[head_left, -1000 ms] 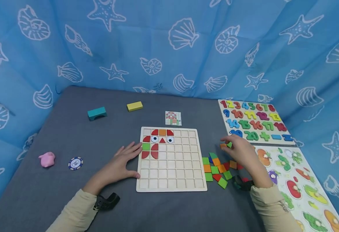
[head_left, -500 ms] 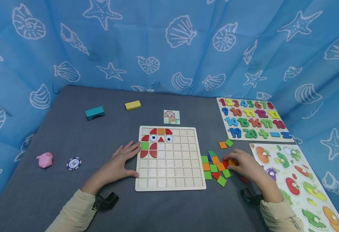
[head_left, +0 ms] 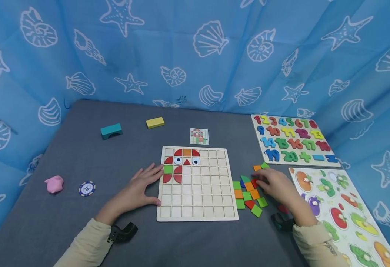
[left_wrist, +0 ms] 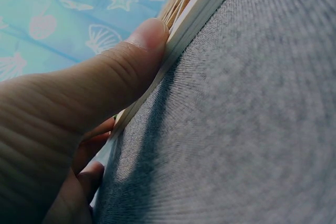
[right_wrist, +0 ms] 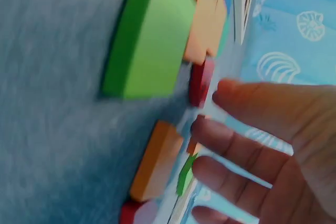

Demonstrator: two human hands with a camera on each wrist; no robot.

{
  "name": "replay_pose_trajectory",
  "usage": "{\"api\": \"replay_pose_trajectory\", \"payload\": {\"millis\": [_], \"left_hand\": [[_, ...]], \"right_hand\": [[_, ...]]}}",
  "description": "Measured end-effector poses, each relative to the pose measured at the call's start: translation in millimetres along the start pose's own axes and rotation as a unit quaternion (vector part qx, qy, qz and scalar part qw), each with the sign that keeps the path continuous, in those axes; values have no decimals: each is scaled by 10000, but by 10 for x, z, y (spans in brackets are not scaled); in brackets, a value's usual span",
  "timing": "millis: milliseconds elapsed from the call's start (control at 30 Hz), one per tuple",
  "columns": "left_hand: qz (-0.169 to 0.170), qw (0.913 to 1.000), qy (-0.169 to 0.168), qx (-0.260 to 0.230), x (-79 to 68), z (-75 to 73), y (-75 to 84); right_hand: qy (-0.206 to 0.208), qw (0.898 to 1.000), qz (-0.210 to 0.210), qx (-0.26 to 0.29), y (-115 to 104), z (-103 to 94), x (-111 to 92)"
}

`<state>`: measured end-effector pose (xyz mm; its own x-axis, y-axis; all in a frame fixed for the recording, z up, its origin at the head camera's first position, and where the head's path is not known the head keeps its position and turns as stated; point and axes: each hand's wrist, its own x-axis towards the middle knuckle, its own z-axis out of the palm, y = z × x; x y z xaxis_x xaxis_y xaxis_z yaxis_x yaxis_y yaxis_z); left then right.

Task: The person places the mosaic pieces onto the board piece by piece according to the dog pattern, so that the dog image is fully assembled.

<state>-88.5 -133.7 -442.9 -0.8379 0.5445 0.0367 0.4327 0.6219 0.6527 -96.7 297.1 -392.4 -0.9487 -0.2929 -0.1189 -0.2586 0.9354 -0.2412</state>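
My left hand [head_left: 133, 196] rests at the left edge of a wooden grid board [head_left: 208, 190], thumb and fingers spread along it. In the left wrist view the thumb [left_wrist: 126, 64] presses the board's side. Red quarter-rounds, an orange square, a green square [head_left: 168, 169], a small red triangle and two eye discs [head_left: 196, 161] fill cells at the board's upper left. Right of the board, my right hand [head_left: 278, 187] hovers at the loose tiles, fingertips close to a red tile [right_wrist: 200, 82]. Thumb and fingers are parted with nothing between them. An orange tile [right_wrist: 157, 161] lies below the fingers.
A pattern card [head_left: 199, 136] lies behind the board. A number puzzle [head_left: 293, 141] and a vegetable puzzle [head_left: 345, 207] stand at the right. Farther left are a teal arch block [head_left: 112, 130], yellow block [head_left: 155, 122], pink pig [head_left: 54, 184] and poker chip [head_left: 86, 188].
My right hand has come down from the orange and green tiles near the number puzzle, touched an orange tile, then shifted to the red one, which now sits farther up and left. Left hand unchanged.
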Motion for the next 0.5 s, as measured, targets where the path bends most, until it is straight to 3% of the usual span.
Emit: {"api": "replay_pose_trajectory", "payload": {"millis": [133,500], "left_hand": [[-37,10000,-27,-22,-3,-17,20],[-43,10000,-49,8,0,-7,17]], "right_hand": [[-76,9996,261,36,-53,2,14],[135,9993,282,-199,-91,32,52]]}}
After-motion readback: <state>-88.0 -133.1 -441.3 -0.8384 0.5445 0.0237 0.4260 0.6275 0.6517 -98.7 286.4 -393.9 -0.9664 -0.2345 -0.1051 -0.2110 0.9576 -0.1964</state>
